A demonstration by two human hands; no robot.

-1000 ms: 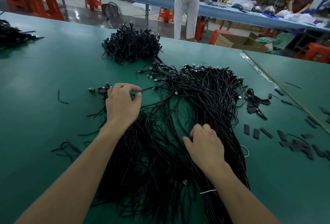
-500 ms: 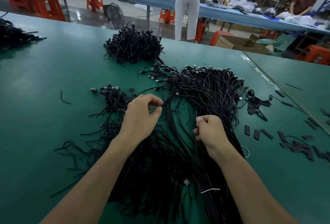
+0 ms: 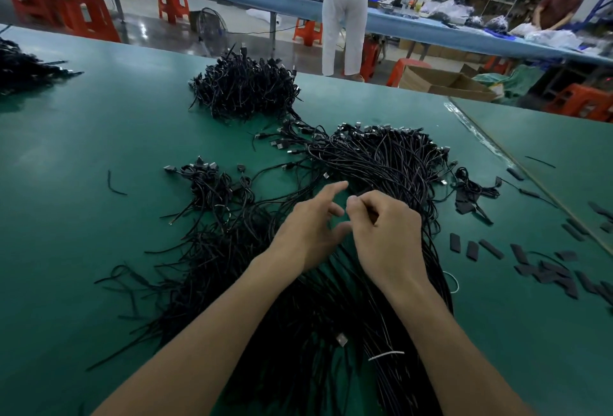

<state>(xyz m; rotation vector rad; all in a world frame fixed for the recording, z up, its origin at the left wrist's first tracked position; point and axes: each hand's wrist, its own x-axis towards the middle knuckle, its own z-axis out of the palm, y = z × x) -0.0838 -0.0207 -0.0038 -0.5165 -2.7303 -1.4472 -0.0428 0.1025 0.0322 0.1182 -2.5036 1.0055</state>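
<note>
Black USB cables [image 3: 381, 163] lie heaped on a green table [image 3: 99, 123]; over the heap's middle the empty left hand [image 3: 308, 233] spreads loosely beside the right hand [image 3: 388, 239], which is pinching out one cable that next needs drawing free.

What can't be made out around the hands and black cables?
Head view: whether the right hand pinches a cable; its curled fingers hide it.
Head view: near end of the big sheaf of black cables; cut by the bottom edge.
Head view: black cable pile at far left; cropped by the left edge.
Head view: plug type of the small metal connectors; too small.
</note>
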